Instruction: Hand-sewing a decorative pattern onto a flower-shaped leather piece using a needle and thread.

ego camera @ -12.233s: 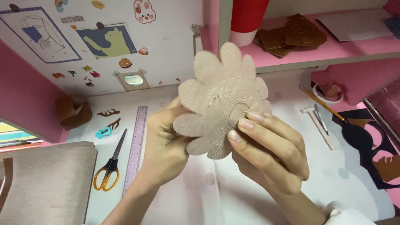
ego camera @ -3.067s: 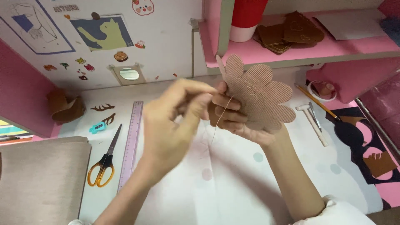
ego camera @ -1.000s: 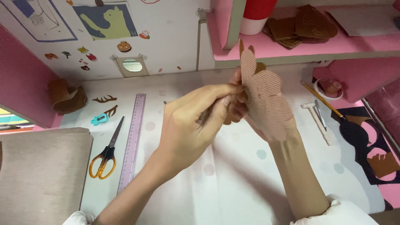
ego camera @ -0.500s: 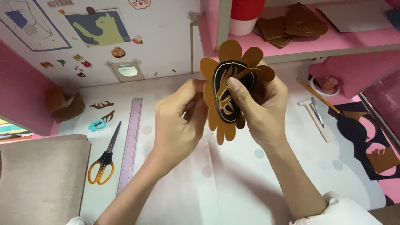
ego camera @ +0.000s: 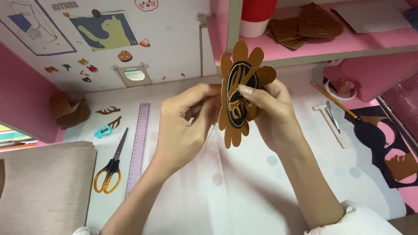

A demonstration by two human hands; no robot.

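A brown flower-shaped leather piece [ego camera: 237, 98], with a dark oval panel stitched in pale thread on its face, is held up in the centre of the frame, above the pale dotted work mat [ego camera: 244, 182]. It is turned nearly edge-on, so that its face is pointed toward the right of the frame and slightly at the camera; its long axis runs almost upright, petals at top and bottom. It is pinched by the right hand [ego camera: 272, 115], thumb across the dark panel and fingers closed behind. The left hand [ego camera: 185, 126] is closed against the piece's back edge, fingertips together as if on a needle or thread, though neither can be made out for certain. The step in hand is judged to be hand-stitching of the panel; the next move would seem to call for a steady hold and a careful pull through the back. Toward the left edge, a purple ruler [ego camera: 138, 146] and yellow-handled scissors [ego camera: 111, 167] are laid flat; a small hammer [ego camera: 331, 122] lies at the right.
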